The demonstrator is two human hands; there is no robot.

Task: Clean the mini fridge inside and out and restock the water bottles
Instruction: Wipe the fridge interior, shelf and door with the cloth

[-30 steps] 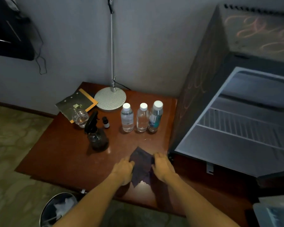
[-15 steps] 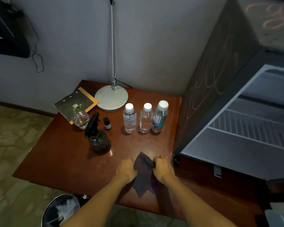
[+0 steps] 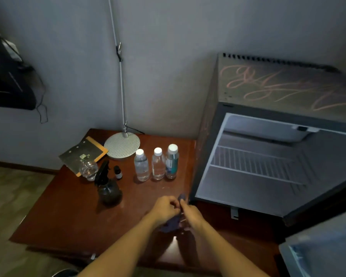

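A dark cloth [image 3: 173,221] is bunched between my two hands over the front of the brown table [image 3: 68,212]. My left hand [image 3: 165,209] and my right hand [image 3: 192,215] both grip it, knuckles close together, just left of the mini fridge [image 3: 206,152]. The fridge stands open on the right, its white inside holding only a wire shelf [image 3: 254,162]. Three clear water bottles [image 3: 157,163] with white caps stand in a row on the table beside the fridge. A dark spray bottle [image 3: 108,188] stands to their left.
A lamp with a round silver base [image 3: 121,145] stands at the table's back. A glass jar [image 3: 88,170], a small dark vial [image 3: 118,172] and a folder [image 3: 82,151] lie at back left. The open fridge door [image 3: 324,246] juts out at lower right.
My hands have drawn together and gathered the flat cloth into a bunch, lifting it slightly off the table. The view has tilted up.
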